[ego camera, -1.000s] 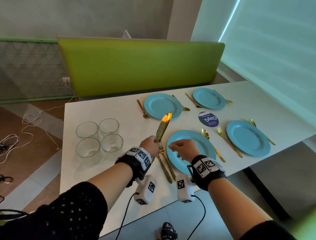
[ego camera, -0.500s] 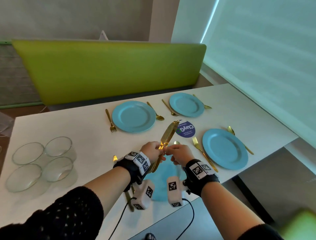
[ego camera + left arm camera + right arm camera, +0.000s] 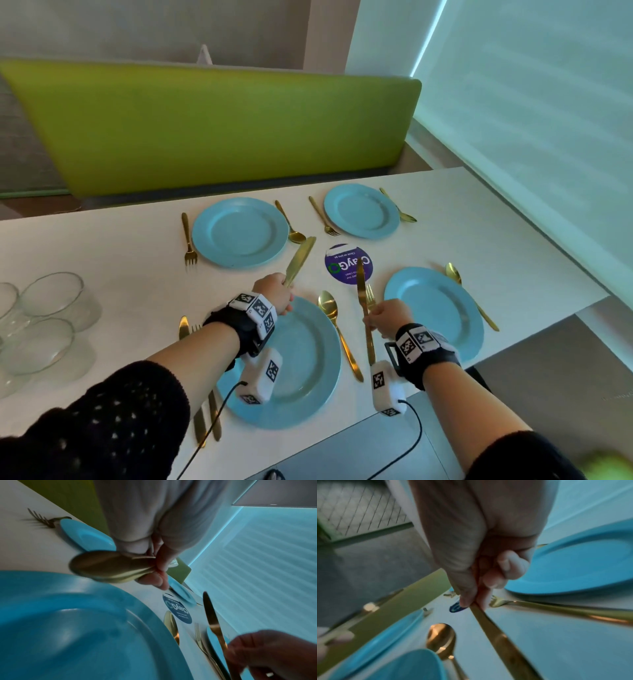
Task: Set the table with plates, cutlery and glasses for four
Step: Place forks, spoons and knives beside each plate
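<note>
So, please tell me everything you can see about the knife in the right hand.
The knife is slim, gold-coloured and looks like metal, with a long narrow handle and a rounded blade tip. The right hand grips it about midway, fingers curled round it. It is held in the air, blade pointing away from the person, over the table between the two near blue plates, above a fork.

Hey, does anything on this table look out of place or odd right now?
Nothing is spilled or broken. The glasses sit bunched at the table's left end, none beside a plate. The left hand and right hand each hold a gold knife above the table.
</note>
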Tool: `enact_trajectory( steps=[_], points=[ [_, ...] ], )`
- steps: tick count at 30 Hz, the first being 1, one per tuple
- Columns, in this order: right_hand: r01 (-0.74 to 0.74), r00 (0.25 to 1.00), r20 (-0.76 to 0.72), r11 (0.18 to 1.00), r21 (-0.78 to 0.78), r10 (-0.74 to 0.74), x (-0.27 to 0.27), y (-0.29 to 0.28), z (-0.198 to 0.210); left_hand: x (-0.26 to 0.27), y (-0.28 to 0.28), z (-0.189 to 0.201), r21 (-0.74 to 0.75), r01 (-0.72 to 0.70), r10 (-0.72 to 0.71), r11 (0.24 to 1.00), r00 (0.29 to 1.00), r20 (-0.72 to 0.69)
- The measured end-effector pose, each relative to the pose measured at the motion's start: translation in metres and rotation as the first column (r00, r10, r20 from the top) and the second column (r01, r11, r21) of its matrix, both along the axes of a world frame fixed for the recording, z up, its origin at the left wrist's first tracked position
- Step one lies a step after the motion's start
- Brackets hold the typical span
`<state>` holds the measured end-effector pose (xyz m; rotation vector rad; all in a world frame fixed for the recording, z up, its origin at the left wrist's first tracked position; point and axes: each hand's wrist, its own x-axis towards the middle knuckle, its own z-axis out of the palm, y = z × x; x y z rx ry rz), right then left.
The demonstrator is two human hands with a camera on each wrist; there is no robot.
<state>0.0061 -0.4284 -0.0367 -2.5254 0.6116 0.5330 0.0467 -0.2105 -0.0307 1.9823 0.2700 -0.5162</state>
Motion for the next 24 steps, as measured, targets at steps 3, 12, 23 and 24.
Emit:
enact_trajectory(
  steps=[3, 12, 23, 24],
  points=[
    [-0.077, 0.995, -0.064, 0.990, -0.116, 0.070, 0.001, -0.009, -0.013, 0.005, 0.001, -0.003, 0.012, -0.016, 0.016, 1.000, 1.000, 0.012],
    [-0.050, 0.994, -0.102, 0.980, -0.192, 0.031, 0.004, -0.012, -0.038, 0.008, -0.001, -0.009, -0.012, -0.054, 0.054, 0.998, 0.998, -0.011],
    [0.018, 0.997, -0.070, 0.959, -0.284, -0.040, 0.000, -0.007, -0.039, 0.012, -0.006, -0.006, -0.020, -0.044, 0.044, 0.999, 0.999, 0.023],
    [0.022, 0.997, -0.064, 0.957, -0.289, -0.042, 0.000, -0.007, -0.039, 0.012, -0.007, -0.005, -0.021, -0.041, 0.042, 0.999, 0.999, 0.025]
  ],
)
